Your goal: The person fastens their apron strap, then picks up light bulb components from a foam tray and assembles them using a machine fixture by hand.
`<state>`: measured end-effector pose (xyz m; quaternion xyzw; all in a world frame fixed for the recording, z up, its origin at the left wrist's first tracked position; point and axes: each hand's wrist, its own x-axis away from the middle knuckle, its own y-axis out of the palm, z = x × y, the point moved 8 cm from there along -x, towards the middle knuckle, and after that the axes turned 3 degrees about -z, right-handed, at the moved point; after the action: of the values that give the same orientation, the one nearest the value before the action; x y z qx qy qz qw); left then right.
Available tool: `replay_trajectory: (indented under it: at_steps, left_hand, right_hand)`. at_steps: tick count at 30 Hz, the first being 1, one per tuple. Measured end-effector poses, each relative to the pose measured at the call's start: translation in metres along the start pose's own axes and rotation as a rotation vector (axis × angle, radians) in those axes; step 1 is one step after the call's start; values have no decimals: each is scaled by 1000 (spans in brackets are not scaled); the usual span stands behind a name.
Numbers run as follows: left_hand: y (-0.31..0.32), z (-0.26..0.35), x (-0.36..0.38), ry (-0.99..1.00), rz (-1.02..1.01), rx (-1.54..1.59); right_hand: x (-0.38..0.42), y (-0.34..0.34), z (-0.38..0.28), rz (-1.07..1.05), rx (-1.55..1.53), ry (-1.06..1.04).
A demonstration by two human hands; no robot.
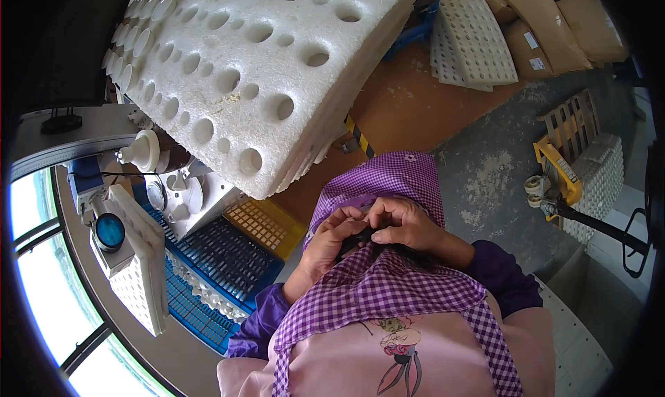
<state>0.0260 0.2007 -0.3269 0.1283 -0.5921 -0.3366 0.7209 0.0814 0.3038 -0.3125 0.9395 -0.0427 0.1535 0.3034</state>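
Pinching a mostly hidden small dark thing (356,241) between curled fingertips of left hand (325,248) and right hand (410,227), against the checked apron (367,293). Facing the rough edge of a white foam block (273,69) forward left, open grey floor (460,165) forward right.

ahead-left: foam block (270,71) obstructs | ahead-right of right hand (402,224): way over grey floor (478,151) to yellow wheeled frame (566,179)
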Motion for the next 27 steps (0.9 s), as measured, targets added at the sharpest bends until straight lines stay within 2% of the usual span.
replay_trajectory:
  at_steps: [3, 6, 10, 13, 16, 18, 23, 24, 25, 27]
  left_hand:
    - [5, 2, 1, -3, 17, 46]
    - [0, -1, 1, -8, 49, 28]
    - [1, -1, -2, -11, 28, 39]
    - [-2, 0, -2, 16, 41, 69]
    - [0, -1, 0, 4, 19, 128]
    - [1, 2, 3, -6, 22, 120]
    - [-5, 6, -1, 28, 32, 43]
    - [-6, 10, -2, 15, -15, 58]
    - [-6, 13, -3, -1, -59, 69]
    - [-12, 17, -6, -4, -45, 54]
  right_hand:
    - [5, -1, -9, 42, 145, -51]
    - [14, -4, -13, 68, 304, -1]
    - [17, -6, -18, 87, 364, -21]
    - [13, -3, -12, 71, 264, 34]
    - [19, -1, -15, 109, 330, 48]
    - [22, 1, -26, 117, 432, -45]
    - [20, 3, -28, 104, 476, -9]
    - [17, 2, -26, 88, 483, 13]
    - [15, 1, -23, 95, 480, 14]
    - [6, 3, -18, 24, 153, -28]
